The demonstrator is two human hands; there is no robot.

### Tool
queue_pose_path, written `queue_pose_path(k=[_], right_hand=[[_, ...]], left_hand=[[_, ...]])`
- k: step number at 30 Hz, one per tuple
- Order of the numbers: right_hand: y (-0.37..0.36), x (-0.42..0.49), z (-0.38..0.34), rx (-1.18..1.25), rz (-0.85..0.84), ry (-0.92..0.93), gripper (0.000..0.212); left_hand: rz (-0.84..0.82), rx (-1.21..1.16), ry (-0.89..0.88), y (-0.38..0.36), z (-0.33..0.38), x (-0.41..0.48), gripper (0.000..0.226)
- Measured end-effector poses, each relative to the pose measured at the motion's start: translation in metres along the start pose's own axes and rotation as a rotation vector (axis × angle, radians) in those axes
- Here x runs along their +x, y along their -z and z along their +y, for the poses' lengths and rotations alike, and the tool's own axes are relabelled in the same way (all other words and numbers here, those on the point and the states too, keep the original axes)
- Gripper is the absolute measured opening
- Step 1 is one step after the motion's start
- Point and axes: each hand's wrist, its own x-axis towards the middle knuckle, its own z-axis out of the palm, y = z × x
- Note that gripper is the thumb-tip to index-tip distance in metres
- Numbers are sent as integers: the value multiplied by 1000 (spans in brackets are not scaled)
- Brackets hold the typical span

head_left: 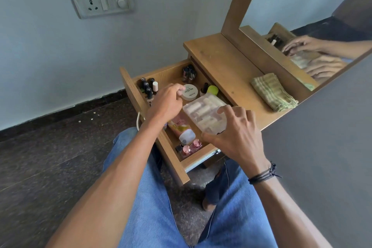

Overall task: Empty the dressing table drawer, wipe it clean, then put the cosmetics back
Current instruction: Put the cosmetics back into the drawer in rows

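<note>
Clear plastic box point(203, 113) gripped by right hand point(237, 137), left hand point(167, 102) curled, grasp unclear, pink tube point(177, 125) half-hidden

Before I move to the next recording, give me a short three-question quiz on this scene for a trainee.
1. Multiple choice: what does the right hand grip? A) a comb B) the clear box C) a brush
2. True or false: the folded cloth lies on the tabletop, outside the drawer.
3. Short answer: has the drawer been emptied yet?
Key: 1 B. 2 True. 3 No: bottles, a white jar and a pink tube are in it.
</note>
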Motion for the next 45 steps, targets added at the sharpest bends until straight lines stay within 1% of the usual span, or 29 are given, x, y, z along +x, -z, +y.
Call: queue_pose_path(k=[3, 6, 9, 19, 27, 32, 34, 37, 41, 42, 43, 45], right_hand=[[-9, 2, 1, -60, -22, -37, 88], [-18, 5, 2, -84, -66, -72, 87], [-23, 8, 1, -122, -96, -72, 89], [-32, 21, -1, -206, -129, -47, 90], [-35, 31, -6, -323, -200, -44, 91], [-35, 38, -13, -354, -285, -60, 79], [-36, 39, -15, -364, -291, -54, 65], [-37, 43, -17, -357, -312, -47, 38], [-36, 42, -16, -345, -305, -61, 17], [-36, 40, -15, -336, -286, -62, 13], [-36, 36, -13, -314, -254, -61, 14], [-40, 26, -8, -237, -156, -68, 24]], left_hand=[[-51, 46, -39, 0, -1, -2, 42], [-155, 127, -77, -3, -2, -3, 41], [-243, 185, -73, -4, -3, -3, 40], [-266, 197, -60, -4, -2, -3, 37], [-274, 201, -41, -6, -3, -2, 37], [-275, 200, -43, -6, -3, -1, 38], [-275, 200, -44, -6, -3, -1, 38], [-274, 195, -46, -6, -4, -1, 38], [-270, 193, -56, -5, -4, -1, 36], [-270, 188, -56, -5, -5, -1, 36], [-266, 178, -58, -6, -6, 0, 36], [-224, 145, -71, -7, -7, 1, 35]])
